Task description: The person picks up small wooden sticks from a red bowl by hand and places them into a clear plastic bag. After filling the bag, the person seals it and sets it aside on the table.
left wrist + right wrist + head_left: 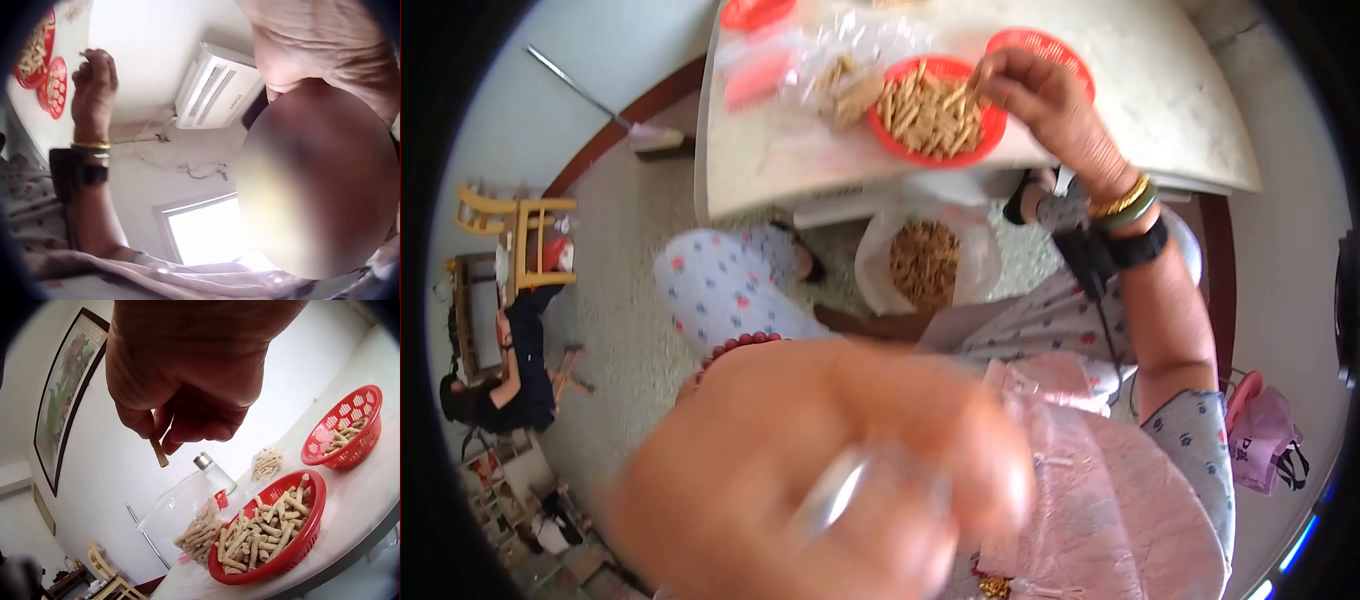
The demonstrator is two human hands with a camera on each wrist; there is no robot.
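Note:
My right hand (1055, 115) is raised over the right edge of a red basket (998, 130) heaped with short beige sticks (935, 115). In the right wrist view, the thumb and a finger of that hand (181, 381) pinch one beige stick (160, 453), which points downward. My left hand (820, 470) is up close to the head camera, blurred, with a ring on it and its fingers bent; whether it holds anything cannot be told. Only its wrist side (325, 44) shows in the left wrist view.
A second red basket (350, 459) holds a few sticks. Plastic bags with sticks (203, 534) and a lidded jar (215, 474) stand on the table (800, 185). Between the knees, a lined bin (875, 265) holds brown pieces. Another person (525, 340) sits at the left.

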